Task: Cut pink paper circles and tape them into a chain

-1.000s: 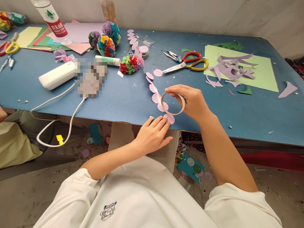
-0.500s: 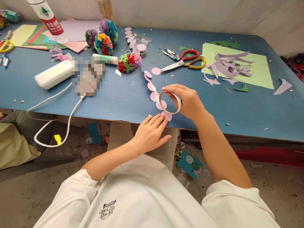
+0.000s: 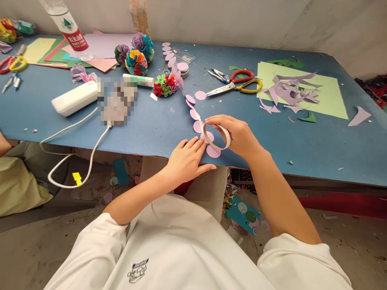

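Note:
Near the table's front edge, my right hand (image 3: 237, 133) grips a roll of tape (image 3: 224, 139) held on its edge. From the roll, a strip runs back along a row of pale purple paper circles (image 3: 198, 127) that reaches toward the back of the table. My left hand (image 3: 188, 158) lies flat with its fingers outstretched, fingertips touching the circle beside the roll. The nearest paper circle (image 3: 213, 151) rests between the two hands, close to the edge. Another loose circle (image 3: 200, 95) sits by the tips of the scissors (image 3: 225, 88).
Purple scraps (image 3: 290, 88) lie on a light green sheet (image 3: 329, 98) at the right. A glue stick (image 3: 138, 80), paper flower balls (image 3: 136, 60), a white power bank (image 3: 75, 98) with a cable and a water bottle (image 3: 72, 36) stand left. Someone's knee (image 3: 21, 181) shows at far left.
My left hand has shifted slightly back and left, from the nearest circle to the one beside the tape. The right hand still holds the roll; the view has shifted a little.

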The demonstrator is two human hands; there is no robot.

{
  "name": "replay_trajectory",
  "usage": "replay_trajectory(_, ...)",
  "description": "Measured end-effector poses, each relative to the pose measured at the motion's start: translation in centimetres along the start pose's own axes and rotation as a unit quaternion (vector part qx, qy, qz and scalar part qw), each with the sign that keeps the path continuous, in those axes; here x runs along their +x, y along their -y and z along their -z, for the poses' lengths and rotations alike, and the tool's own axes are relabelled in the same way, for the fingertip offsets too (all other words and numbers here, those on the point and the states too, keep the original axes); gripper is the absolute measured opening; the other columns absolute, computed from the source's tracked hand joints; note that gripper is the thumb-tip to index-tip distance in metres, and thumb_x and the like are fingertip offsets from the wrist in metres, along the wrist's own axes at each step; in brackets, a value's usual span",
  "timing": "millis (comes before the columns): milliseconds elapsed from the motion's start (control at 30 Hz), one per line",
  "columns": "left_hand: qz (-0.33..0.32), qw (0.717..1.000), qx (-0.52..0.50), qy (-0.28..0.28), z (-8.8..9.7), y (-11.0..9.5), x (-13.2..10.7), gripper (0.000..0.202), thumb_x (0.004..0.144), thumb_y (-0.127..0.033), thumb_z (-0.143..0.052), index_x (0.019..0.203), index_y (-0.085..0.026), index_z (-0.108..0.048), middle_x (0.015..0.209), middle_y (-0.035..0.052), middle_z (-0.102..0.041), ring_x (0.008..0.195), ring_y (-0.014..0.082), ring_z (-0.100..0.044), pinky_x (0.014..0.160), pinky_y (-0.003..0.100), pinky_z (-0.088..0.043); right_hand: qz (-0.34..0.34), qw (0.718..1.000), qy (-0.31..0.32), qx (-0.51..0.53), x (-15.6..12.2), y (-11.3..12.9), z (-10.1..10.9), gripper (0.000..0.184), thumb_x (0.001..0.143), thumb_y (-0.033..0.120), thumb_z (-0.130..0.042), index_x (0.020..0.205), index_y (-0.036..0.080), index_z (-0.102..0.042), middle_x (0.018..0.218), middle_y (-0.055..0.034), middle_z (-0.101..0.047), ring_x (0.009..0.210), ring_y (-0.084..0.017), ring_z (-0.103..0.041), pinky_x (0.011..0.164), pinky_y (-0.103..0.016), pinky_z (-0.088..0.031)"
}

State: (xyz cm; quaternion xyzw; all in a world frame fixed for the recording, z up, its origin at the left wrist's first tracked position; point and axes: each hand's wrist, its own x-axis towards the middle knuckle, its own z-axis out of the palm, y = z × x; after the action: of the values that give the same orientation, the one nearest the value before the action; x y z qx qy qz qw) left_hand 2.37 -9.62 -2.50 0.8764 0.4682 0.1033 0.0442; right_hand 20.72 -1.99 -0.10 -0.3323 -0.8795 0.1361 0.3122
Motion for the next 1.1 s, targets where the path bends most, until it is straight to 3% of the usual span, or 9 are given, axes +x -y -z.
replay_trajectory(600, 0.007, 1.0, 0.003, 0.001, -0.3, -0.1, -0.1, 0.077, 0.094, -0.066, -0.03, 0.143, -0.007, -0.043, 0.15, 0.0106, -0.045, 0.139, 0.0259, -0.04, 0.113, 0.039, -0.034, -0.091, 0.996, -0.003, 0.018, 0.1, 0.4, 0.7, 0.019, 0.087, 0.027, -0.049, 0.094, 0.021, -0.066, 0.094, -0.0067, -0.071, 0.088, -0.023, -0.067, 0.082, -0.039, -0.054)
replay_trajectory(1100, 0.012, 1.0, 0.003, 0.006, -0.1, -0.2, -0.2, 0.075, 0.094, -0.064, -0.033, 0.142, -0.008, -0.044, 0.15, 0.0094, -0.046, 0.14, 0.0253, -0.04, 0.113, 0.039, -0.035, -0.111, 0.993, 0.041, 0.02, -0.7, 1.4, 1.7, 0.017, 0.08, 0.019, -0.048, 0.087, 0.026, -0.062, 0.087, -0.0041, -0.07, 0.081, -0.024, -0.066, 0.077, -0.04, -0.052)
